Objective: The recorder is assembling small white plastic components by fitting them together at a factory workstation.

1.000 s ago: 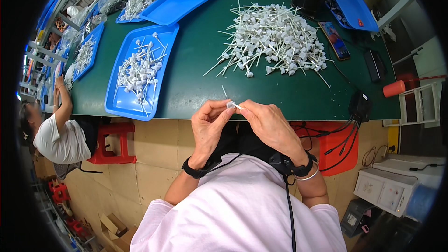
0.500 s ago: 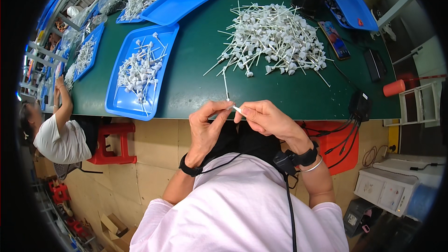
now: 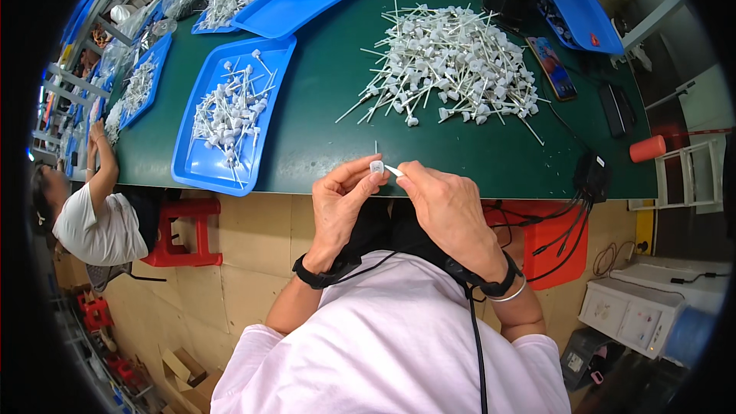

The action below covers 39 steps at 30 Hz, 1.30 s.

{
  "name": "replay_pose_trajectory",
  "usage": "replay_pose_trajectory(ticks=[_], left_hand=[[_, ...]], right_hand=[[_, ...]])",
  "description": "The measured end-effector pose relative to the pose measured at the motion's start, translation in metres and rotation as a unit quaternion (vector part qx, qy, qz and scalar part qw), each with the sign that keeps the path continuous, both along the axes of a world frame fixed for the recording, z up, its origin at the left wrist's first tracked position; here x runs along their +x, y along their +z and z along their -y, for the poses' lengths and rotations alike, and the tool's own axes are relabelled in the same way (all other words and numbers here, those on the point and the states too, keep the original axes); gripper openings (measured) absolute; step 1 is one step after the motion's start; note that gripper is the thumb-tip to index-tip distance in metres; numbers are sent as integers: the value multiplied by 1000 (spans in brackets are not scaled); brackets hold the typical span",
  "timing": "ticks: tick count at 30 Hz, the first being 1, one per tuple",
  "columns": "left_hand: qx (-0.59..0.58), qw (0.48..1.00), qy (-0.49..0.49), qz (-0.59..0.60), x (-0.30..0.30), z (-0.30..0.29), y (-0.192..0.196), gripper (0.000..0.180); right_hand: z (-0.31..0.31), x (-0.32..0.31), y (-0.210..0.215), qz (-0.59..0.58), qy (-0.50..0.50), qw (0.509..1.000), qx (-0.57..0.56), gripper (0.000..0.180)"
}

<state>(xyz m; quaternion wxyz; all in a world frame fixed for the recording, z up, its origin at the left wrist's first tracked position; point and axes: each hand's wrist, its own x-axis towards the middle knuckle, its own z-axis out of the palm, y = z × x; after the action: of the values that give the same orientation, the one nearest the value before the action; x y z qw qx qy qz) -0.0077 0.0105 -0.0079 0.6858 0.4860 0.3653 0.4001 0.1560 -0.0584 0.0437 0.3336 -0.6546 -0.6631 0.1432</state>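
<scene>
Brightly and evenly lit across the green table (image 3: 322, 115), with a faint sheen near its front edge. Dimmer beyond its right end. Bowed and softer left of it, blackened in the corners around it.

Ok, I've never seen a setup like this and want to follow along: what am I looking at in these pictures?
No machine here, only a person, seen by a fisheye camera worn on their head and looking down, so straight edges bend. The bare left hand pinches a small whitish piece with a squarish head; the right hand holds a thin white stick, its end near that piece. Whether they touch is hard to tell. On the green table lie a big pile of white stemmed pieces, a blue tray with similar ones, and a phone. At left, another person sits by the table.
</scene>
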Motion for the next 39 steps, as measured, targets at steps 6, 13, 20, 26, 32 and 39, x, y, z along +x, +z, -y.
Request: replay_pose_trajectory(ticks=[6,13,20,26,32,39], left_hand=[[-1,1000,-1,6,1,2,-2,27],[-8,1000,9,6,1,4,-2,26],[68,997,27,-32,4,9,-1,25],[91,991,26,-97,-2,7,-4,25],[-1,1000,-10,-15,-3,-5,-1,27],[-29,999,-27,-8,-4,-6,4,27]], right_hand=[[-1,-9,-7,56,-17,998,11,12],[-1,-12,-4,111,-18,994,-7,7],[1,-17,2,199,-9,979,-43,22],[-1,-22,10,233,8,969,-85,24],[-2,-11,18,205,-7,978,-47,14],[2,-6,11,160,-31,986,-27,14]])
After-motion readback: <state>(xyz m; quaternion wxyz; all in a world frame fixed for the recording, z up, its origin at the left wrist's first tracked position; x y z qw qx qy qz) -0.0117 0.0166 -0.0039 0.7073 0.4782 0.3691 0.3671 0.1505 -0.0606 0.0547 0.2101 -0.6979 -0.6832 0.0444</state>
